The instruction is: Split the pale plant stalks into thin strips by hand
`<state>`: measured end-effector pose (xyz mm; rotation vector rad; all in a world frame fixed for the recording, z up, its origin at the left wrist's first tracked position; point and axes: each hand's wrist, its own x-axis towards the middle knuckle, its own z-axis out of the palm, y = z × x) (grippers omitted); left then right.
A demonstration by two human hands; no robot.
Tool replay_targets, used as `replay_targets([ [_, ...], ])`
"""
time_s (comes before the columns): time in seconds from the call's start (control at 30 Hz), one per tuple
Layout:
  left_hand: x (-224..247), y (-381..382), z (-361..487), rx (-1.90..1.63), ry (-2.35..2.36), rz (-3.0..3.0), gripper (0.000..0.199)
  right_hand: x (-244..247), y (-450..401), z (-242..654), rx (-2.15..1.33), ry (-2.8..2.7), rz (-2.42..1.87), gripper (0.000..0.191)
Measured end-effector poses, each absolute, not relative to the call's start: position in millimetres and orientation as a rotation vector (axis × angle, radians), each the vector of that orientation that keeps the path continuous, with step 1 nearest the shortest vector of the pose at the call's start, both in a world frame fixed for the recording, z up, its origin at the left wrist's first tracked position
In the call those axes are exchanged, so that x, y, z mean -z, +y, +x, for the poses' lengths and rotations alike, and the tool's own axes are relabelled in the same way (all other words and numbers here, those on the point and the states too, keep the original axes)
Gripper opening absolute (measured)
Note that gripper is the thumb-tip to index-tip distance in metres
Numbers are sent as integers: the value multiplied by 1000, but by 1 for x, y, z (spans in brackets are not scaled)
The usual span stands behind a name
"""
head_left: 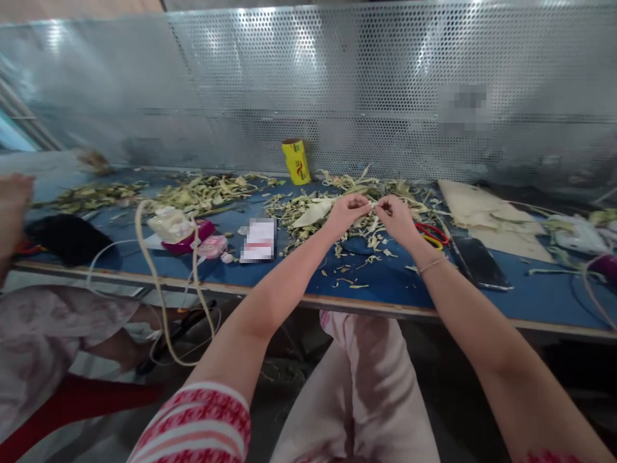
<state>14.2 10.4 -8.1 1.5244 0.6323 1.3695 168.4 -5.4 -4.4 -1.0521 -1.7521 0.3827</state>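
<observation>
My left hand and my right hand meet fingertip to fingertip above a pile of pale green, dried plant strips. Both are closed in a pinch. A tiny whitish bit shows between the fingertips, too small to name. A broad pale leaf-like piece lies just left of my left hand. Beside my right wrist are a red loop and a yellow loop, which look like scissor handles; the rest of them is hidden.
A yellow tube stands against the perforated metal panel. A dark phone lies right, near cardboard. Left are a white card, a magenta container and more plant scraps. Another person's hand appears far left.
</observation>
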Motion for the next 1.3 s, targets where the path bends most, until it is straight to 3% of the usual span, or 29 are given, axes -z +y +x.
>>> replay_targets([
  [0.23, 8, 9, 13, -1387, 651, 1591, 38, 7, -3, 167, -450, -1740, -1066, 7],
  [0.5, 3, 6, 10, -1416, 668, 1593, 40, 5, -5, 169, -521, -1655, -932, 21],
  [0.8, 3, 5, 11, -1376, 638, 1557, 42, 1, -8, 169, -529, -1710, -952, 14],
  [1.1, 5, 8, 10, -1385, 686, 1593, 39, 1, -10, 171, -326, -1788, -974, 14],
  [1.3, 5, 7, 10, -1381, 794, 1790, 23, 2, -10, 171, -416, -1751, -1005, 35],
])
